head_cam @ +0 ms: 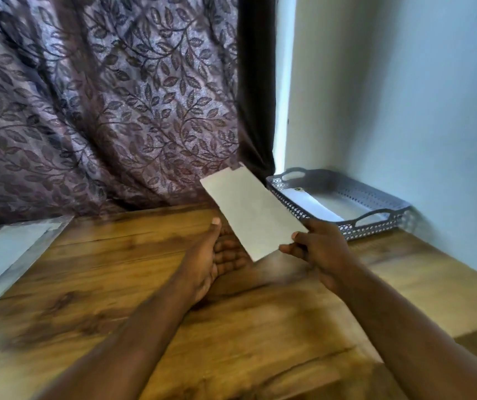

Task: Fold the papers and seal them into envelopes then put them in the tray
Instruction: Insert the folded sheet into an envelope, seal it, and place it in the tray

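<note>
Because the tray [375, 223] sits to the right, the right hand [318, 249] pinches the envelope [253, 212] near it, while the left hand [217, 255] lies slack and empty-palmed.

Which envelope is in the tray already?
The white envelope lying in the grey tray; the other envelope is pinched by the right hand above the table.

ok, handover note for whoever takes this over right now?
Right hand pinches the held envelope by its near end, above the table, far end toward the tray.
Left hand open, palm up beside it, holding nothing.
Tray at the far right by the wall; one white envelope already lies in it.
Plastic packet at the table's left edge.
Left: cannot tell if the held one is sealed; check, then tray it.
</note>
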